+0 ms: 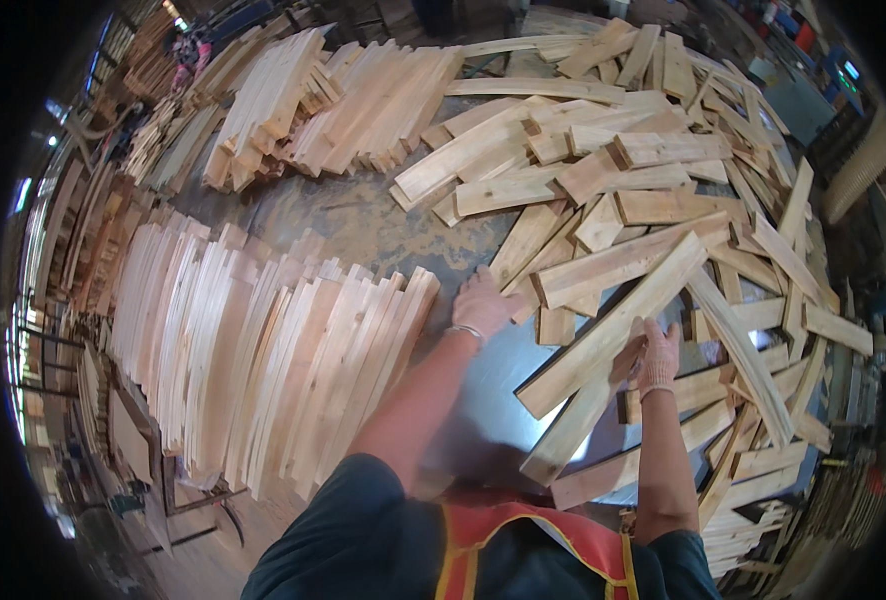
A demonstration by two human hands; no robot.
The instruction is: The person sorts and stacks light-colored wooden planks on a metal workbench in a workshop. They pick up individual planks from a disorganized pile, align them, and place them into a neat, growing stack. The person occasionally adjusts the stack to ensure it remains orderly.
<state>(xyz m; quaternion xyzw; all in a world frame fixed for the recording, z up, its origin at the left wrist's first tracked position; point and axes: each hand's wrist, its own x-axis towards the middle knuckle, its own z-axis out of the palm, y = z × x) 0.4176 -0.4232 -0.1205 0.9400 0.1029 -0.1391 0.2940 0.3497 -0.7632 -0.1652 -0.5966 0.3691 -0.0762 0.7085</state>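
Note:
Both my hands wear pale work gloves. My left hand (pixel 485 305) is over the metal table (pixel 493 375), its fingers apart, beside the near ends of some wooden boards (pixel 528 240); no board shows in its grasp. My right hand (pixel 657 358) has its fingers closed against the edge of a long wooden board (pixel 618 325), which slants from lower left to upper right over other boards. A second board (pixel 583 415) lies partly under it. The fingertips on the far side of the right hand's grip are partly hidden.
Loose boards (pixel 663 205) lie in a jumbled heap across the right side. On the left stands a tight row of boards on edge (pixel 273 350); further stacks (pixel 363 110) are behind it. Sawdust (pixel 393 225) covers part of the tabletop. A ribbed hose (pixel 863 165) hangs at far right.

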